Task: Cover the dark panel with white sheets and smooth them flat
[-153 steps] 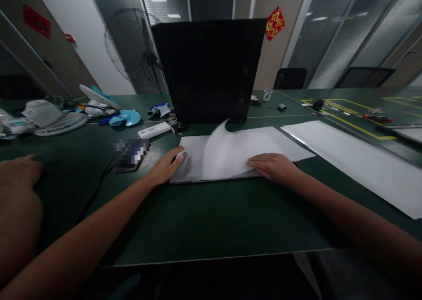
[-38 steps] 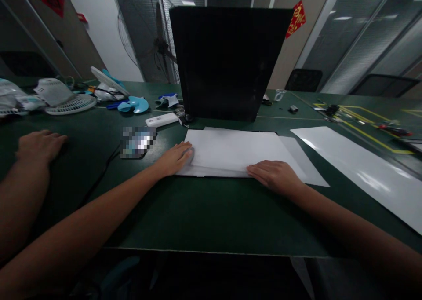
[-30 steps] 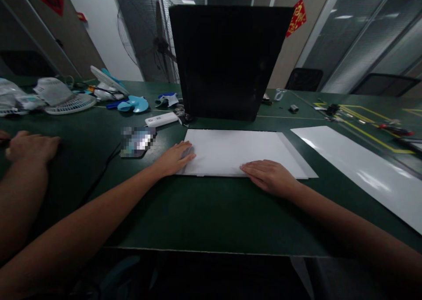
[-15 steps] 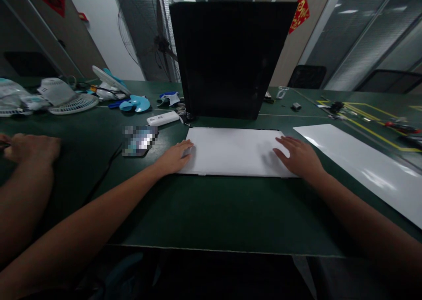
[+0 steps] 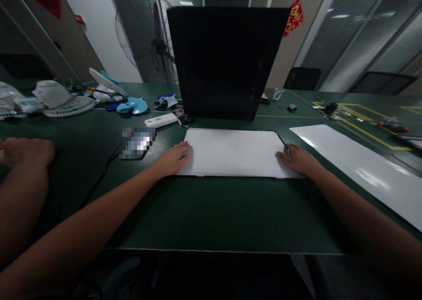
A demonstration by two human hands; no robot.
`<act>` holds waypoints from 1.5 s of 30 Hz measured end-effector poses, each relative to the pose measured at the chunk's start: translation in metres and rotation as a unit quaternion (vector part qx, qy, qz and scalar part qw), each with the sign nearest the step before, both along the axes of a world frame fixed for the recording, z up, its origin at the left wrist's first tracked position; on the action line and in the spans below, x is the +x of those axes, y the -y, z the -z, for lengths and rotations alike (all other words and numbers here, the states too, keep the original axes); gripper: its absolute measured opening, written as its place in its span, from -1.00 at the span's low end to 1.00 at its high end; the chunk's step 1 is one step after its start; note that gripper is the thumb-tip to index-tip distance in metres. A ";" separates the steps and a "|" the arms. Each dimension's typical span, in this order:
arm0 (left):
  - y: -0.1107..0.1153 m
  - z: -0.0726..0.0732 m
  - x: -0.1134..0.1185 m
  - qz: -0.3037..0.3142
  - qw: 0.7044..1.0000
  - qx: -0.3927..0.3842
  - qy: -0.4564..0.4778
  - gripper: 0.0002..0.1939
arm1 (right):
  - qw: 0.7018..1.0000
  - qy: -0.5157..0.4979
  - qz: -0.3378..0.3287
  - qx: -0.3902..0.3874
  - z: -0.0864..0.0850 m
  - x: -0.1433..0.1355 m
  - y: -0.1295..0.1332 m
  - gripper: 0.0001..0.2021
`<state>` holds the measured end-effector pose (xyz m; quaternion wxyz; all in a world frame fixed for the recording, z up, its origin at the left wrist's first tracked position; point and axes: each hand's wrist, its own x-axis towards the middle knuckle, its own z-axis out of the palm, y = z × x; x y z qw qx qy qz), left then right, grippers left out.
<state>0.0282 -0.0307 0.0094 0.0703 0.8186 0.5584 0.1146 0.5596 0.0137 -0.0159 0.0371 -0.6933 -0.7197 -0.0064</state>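
A white rectangular panel (image 5: 231, 152) with thin dark edging lies flat on the green table before me. At its left edge my left hand (image 5: 173, 160) is closed on the rim, with fingertips and thumb over the border. On the opposite edge my right hand (image 5: 298, 160) grips the panel, its thumb on the white face and its other fingers at the side. The undersides of both hands are hidden. Behind the panel, a large black screen-like board (image 5: 219, 64) stands upright.
A second white sheet (image 5: 356, 168) lies at the right. A blurred phone-like device (image 5: 136, 143) with a cable, a white stick-shaped device (image 5: 161, 120), blue fan blades (image 5: 132, 106) and fan parts (image 5: 69, 104) are at the left. Another person's hand (image 5: 28, 151) rests at the far left.
My right hand has come down from over the panel's right part onto its right edge, its fingers drawing together. My left hand stays at the left edge. The view has shifted slightly.
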 end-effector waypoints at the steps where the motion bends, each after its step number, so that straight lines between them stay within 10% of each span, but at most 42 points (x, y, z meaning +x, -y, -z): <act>1: 0.000 0.000 0.001 0.000 1.000 0.002 -0.002 -0.36 | 1.000 -0.001 -0.002 0.000 0.000 -0.001 0.001 -0.07; 9: 0.008 -0.011 0.009 -0.048 0.999 0.010 0.000 -0.45 | 0.997 0.033 0.022 0.071 -0.013 0.038 -0.011 -0.17; 18: 0.010 -0.015 0.010 -0.063 0.998 0.028 0.017 -0.50 | 0.928 -0.040 0.368 -0.040 -0.019 0.114 -0.009 -0.08; 35: 0.023 -0.024 0.019 0.055 0.994 -0.069 -0.061 -0.03 | 0.938 0.010 0.344 0.031 -0.055 0.081 0.009 -0.38; 40: 0.027 -0.025 0.023 0.038 0.996 -0.066 -0.047 -0.02 | 0.959 0.043 0.223 0.170 -0.075 0.035 0.027 -0.49; 45: 0.029 -0.022 0.024 0.032 0.997 -0.061 -0.043 -0.03 | 0.976 0.060 0.142 0.153 -0.056 0.020 0.021 -0.24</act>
